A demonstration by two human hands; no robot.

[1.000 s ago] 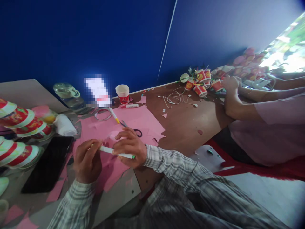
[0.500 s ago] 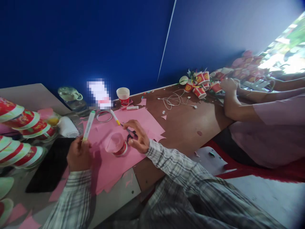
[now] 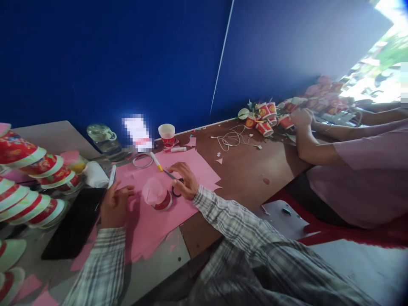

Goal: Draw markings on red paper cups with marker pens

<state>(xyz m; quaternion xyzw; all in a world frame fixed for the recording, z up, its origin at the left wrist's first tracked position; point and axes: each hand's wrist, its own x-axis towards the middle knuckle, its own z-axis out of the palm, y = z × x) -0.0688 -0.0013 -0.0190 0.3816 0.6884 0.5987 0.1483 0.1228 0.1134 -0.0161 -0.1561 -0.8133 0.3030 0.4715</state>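
Note:
My left hand (image 3: 115, 205) is over the left edge of the pink paper (image 3: 146, 238), its fingers apart and holding nothing that I can see. A white marker-like stick (image 3: 112, 176) lies just beyond its knuckles, partly hidden by them. My right hand (image 3: 185, 182) has thumb and fingers closed around the handles of scissors (image 3: 168, 174), whose blades point away to the left. Between the hands a red paper cup (image 3: 164, 203) stands on the paper, with a round pink paper piece (image 3: 154, 191) covering its top.
Stacked red cups (image 3: 47, 208) and a black tablet-like slab (image 3: 75, 225) are at left. Behind the paper are a tape roll (image 3: 143, 160), yellow-tipped pen (image 3: 156, 161), white-rimmed cup (image 3: 166, 135) and glass jug (image 3: 103, 138). White earphones (image 3: 228, 140) lie near a co-worker's hands (image 3: 302, 117).
My left hand has let go of the white stick, which was held upright, and its fingers have opened toward the cup. My right hand has closed on the scissors.

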